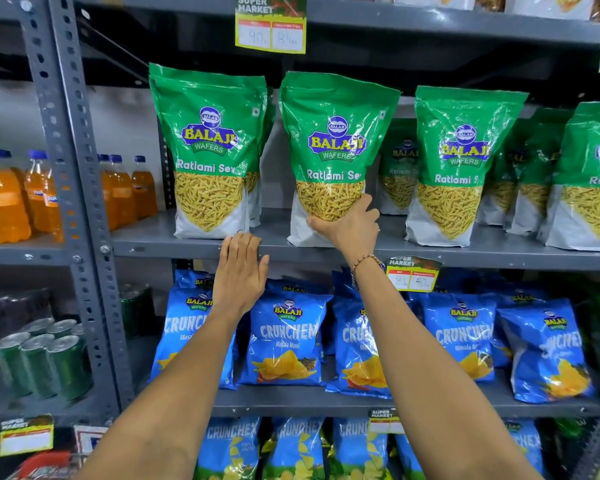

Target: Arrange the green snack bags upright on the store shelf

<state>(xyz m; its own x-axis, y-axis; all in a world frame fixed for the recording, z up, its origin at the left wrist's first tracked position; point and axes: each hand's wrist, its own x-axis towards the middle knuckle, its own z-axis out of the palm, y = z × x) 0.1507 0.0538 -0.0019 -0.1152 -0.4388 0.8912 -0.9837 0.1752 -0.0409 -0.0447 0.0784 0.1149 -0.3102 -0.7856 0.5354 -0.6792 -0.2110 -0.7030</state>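
So the grey metal shelf (388, 252) already looks mostly sorted to me; a row of green Ratlami Sev bags runs across it, all standing on their bases at the front edge, with more green packs stacked behind on the right; the far-left bag (208, 150) is upright and nobody's touching it, and the third bag (461, 164) stands fine too, maybe leaning a hair; the middle bag (336, 157) is the one being worked on, standing but tipped slightly, bottom near the lip; right hand (349, 221) is wrapped around its lower right corner, thumb across the front, fingers round the side; left hand (241, 271) is open and flat with nothing in it, fingertips touching the shelf edge just under the first bag; my guess is what's left is squaring that middle one up and maybe nudging the ones further right, can't see the back rows well enough to judge; blue Crunchex bags (284, 336) below aren't part of this.
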